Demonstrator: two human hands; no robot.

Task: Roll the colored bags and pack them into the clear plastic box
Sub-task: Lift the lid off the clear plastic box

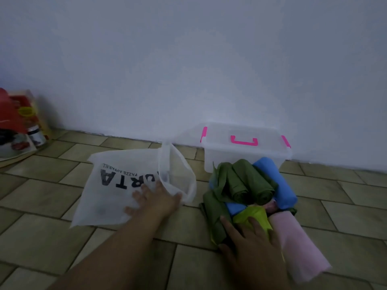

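Note:
A white fabric bag (117, 185) with black lettering lies flat on the tiled floor. My left hand (155, 199) rests on it with fingers spread, near its handles. To the right sits a pile of rolled bags: dark green rolls (247, 183), blue rolls (278, 183), a lime green bag (254, 218) and a pink roll (297, 248). My right hand (249, 245) lies flat on the near end of that pile, fingers straight over the lime green bag. Behind the pile stands the clear plastic box (245, 149), its lid on, with pink latches and handle.
A white wall runs along the back. At the far left, red packaging and a jar (36, 136) sit against the wall on some papers. Olive tiles cover the floor (62, 237).

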